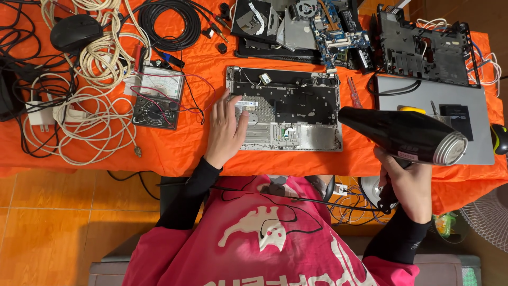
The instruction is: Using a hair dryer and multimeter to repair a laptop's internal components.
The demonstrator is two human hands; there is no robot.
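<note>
My left hand lies flat with fingers spread on the left end of an opened laptop base, a silver shell with its dark inner side up, on the orange cloth. My right hand grips the handle of a black hair dryer. The dryer is held level over the table's front edge; its narrow black end is over the laptop base's right end and its wide silver end is to the right.
An analog multimeter with red leads lies left of the base. White and black cable coils and a black mouse fill the far left. Circuit boards, a black laptop frame and a grey lid sit behind and right.
</note>
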